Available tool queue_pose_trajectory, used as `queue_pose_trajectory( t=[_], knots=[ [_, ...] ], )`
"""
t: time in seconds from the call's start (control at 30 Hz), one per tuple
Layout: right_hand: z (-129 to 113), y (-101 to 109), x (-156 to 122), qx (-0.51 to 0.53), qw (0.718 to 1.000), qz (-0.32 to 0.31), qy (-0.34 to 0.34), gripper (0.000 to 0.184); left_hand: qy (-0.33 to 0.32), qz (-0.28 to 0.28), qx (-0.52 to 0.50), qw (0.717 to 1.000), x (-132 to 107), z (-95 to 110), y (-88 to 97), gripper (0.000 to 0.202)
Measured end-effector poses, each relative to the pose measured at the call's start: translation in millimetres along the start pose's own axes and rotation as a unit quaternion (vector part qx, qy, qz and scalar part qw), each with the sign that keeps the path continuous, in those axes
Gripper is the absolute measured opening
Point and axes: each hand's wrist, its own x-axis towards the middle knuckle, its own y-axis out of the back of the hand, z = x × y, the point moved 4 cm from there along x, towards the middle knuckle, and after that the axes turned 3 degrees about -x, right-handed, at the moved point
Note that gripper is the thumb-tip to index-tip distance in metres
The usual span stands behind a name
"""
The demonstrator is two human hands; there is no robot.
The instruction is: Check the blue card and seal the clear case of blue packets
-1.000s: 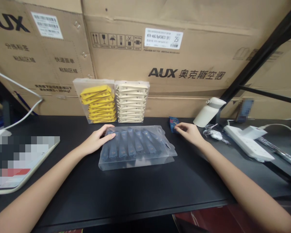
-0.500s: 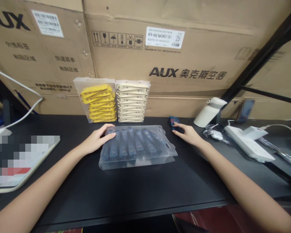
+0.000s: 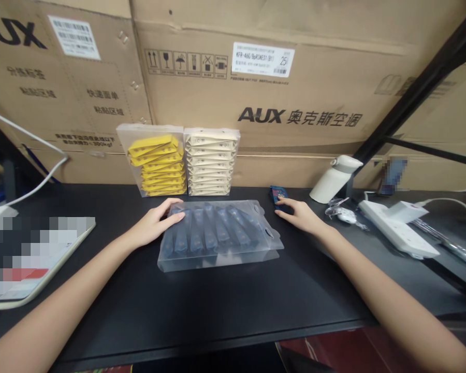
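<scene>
Two grips apart, left hand (image 3: 155, 225) flat on clear box (image 3: 217, 238), right hand (image 3: 301, 215) touching blue packet (image 3: 276, 194), white bottle (image 3: 334, 178) near.

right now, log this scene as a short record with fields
left hand: flat on left end of clear box
clear box: lies on table, dark blue packets inside
right hand: fingertips on blue packet, beside the box
behind: yellow box, cream box, upright, side by side
right side: white bottle, power strip
</scene>
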Motion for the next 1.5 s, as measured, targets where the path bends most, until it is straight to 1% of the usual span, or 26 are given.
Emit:
queue_pose_trajectory(
  t=[0.43, 0.8, 1.0, 1.23, 1.5],
  knots=[
    [0, -5, 1, -0.008, 1.0, -0.004, 0.021, 0.037, 0.005, -0.006, 0.015, 1.0, -1, 2, 0.7, 0.06],
    [-4, -5, 0, -0.006, 1.0, -0.01, 0.027, 0.031, 0.001, 0.002, 0.024, 1.0, -2, 3, 1.4, 0.059],
    [-5, -6, 0, -0.018, 0.999, -0.019, 0.027, 0.033, 0.008, -0.004, 0.022, 1.0, -1, 2, 1.0, 0.06],
    [-6, -8, -1, -0.015, 0.999, -0.022, 0.033, 0.035, 0.001, -0.003, 0.026, 1.0, -1, 2, 1.3, 0.06],
    [-6, -12, -1, -0.039, 0.998, -0.043, 0.04, 0.041, 0.005, 0.001, 0.034, 0.999, -1, 1, 2.8, 0.062]
  ],
)
